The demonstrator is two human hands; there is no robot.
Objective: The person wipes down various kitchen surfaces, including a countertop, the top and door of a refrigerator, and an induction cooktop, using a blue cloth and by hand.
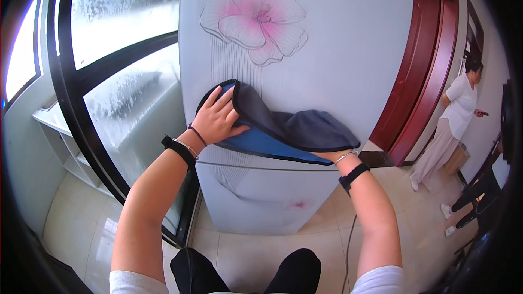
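Note:
A two-sided cloth [286,126], dark grey on one face and blue on the other with black edging, lies against the white door of a refrigerator [343,49] printed with a pink flower. My left hand [218,118] rests on the cloth's left part, fingers spread over the blue face and their tips partly under the folded edge. My right hand [327,155] is mostly hidden beneath the grey flap at the cloth's right end; only its heel and wrist show. The grey side folds over in waves between both hands.
A black-framed glass door [77,77] stands close on the left, with a white shelf unit [61,130] behind it. A dark red door [412,69] is at the right. One person [457,106] stands by the wall; another person [482,192] is partly visible. A thin cable [349,245] hangs below my right arm.

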